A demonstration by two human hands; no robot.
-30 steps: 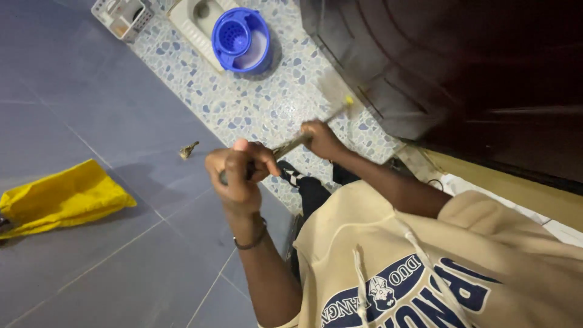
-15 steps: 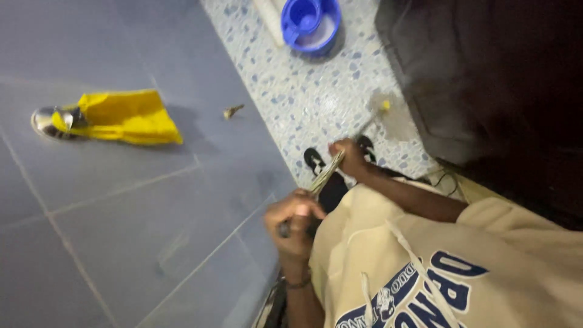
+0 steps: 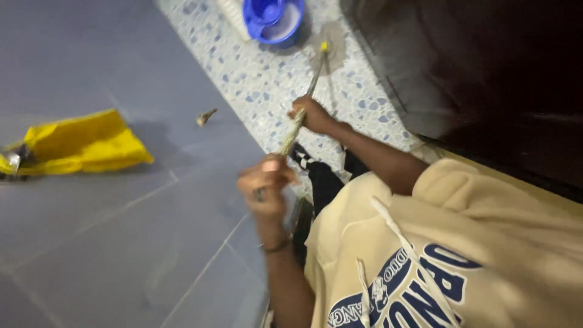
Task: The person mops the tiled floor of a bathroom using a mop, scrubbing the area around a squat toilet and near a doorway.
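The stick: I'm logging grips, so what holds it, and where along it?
Both hands hold the stick: the right hand around its middle, the left hand at its near end.

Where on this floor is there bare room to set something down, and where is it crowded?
Free: the grey tiles between the yellow cloth and the left hand, and the grey tiles above that cloth. Some speckled floor between the blue bucket and the right hand is bare. Crowded: around the stick, the shoes and the dark door.
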